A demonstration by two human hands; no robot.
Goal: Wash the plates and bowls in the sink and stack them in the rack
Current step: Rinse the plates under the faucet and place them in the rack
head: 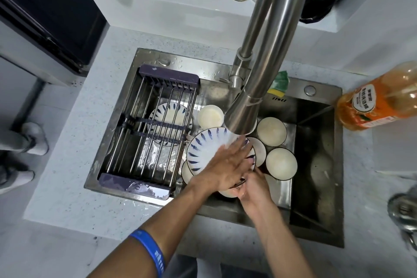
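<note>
Plate (204,149): blue-dashed rim, held tilted over the sink (316,221), just under the spout; water runs onto it.
Right hand (253,189): nearest the camera, curled around the plate's lower edge from beneath, carrying it. Wet.
Left hand (228,160): flat and unclenched, palm pressed on the plate face, rubbing; it grips nothing.
Risk 1: plate rests on one wet grip. A hard rub could likely push it off the fingers onto the bowls below and chip something.
Bowls (281,163): several white ones crowded right of the plate, some partly under it. Little free room to set anything down.
Risk 2: plate rim sits very close to the faucet (243,113); lifting it could knock the steel.
Rack (149,128): spans the sink's left side, bars bare. Second plate (168,115) lies below the bars, not on them.
Risk 3: moving left, the plate could catch the rack's near bar, and flat bars may let it slide.
Risk 4: water hitting a tilted plate may spray onto the surface (67,187), already wet by the rack.
Bottle (381,101): at the sink's far right corner, leaning, well apart from both hands.
</note>
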